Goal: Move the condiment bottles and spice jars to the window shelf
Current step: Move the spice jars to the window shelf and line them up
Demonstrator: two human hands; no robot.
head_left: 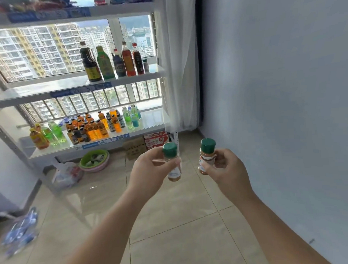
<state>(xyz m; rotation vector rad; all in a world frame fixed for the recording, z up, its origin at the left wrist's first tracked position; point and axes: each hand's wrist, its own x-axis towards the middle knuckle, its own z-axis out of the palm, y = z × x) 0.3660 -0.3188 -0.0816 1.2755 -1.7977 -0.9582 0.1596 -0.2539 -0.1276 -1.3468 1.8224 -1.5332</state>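
window shelf [37,92] cut off above; left hand [151,170] grips left jar [170,152], right hand [228,169] grips right jar [207,154], labels blurred.

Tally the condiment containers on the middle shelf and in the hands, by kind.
Tall bottles on the middle shelf: 5
Small jar on that shelf: 1
Held green-capped spice jars, one in the left hand, one in the right hand: 2
Total: 8
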